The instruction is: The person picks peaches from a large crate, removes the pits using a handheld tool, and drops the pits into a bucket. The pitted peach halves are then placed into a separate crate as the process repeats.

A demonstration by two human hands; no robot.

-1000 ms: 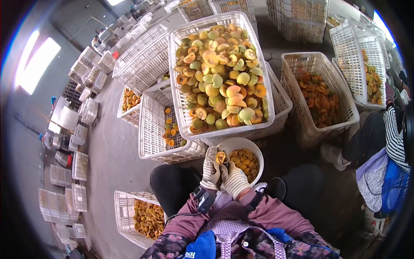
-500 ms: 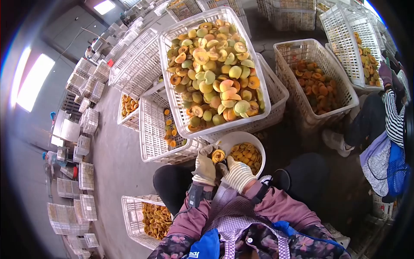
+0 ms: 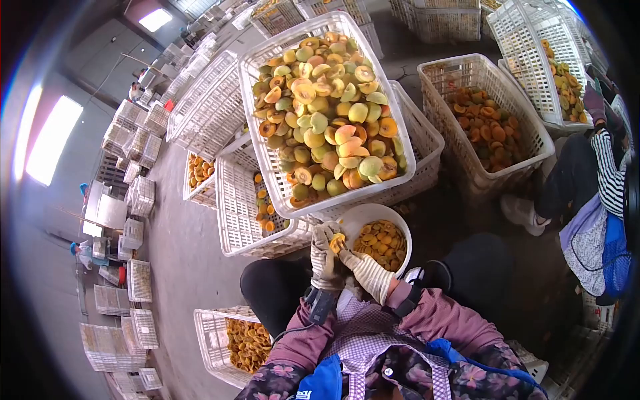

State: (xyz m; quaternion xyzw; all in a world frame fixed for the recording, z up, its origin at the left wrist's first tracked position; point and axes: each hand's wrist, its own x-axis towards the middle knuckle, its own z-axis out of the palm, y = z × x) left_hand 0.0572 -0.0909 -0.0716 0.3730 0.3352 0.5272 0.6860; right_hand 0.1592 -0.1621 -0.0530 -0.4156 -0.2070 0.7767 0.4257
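Observation:
In a striped work glove, my left hand (image 3: 324, 259) is closed around an orange-yellow peach half (image 3: 337, 243), held up beside the white bucket. My right hand (image 3: 368, 269), gloved too, reaches its closed fingers to the peach half's lower right side. Whatever sits in those fingers is too small and hidden to name. Just behind my right hand, the white bucket (image 3: 353, 217) holds many orange fruit pieces (image 3: 381, 244). Above both hands, a large white crate (image 3: 308, 211) is heaped with halved peaches (image 3: 327, 113), yellow-green outside and orange inside.
A crate (image 3: 230, 227) with a few halves stands left of the heaped one. Another crate (image 3: 203, 333) of orange pieces is by my left knee. To the right are a crate (image 3: 460, 170) of darker halves and a co-worker's striped sleeve (image 3: 608, 175).
The peach half has turned from facing up to a tilted, edge-on position. My left fingers have straightened upward alongside it, and my right fingers have come up against it.

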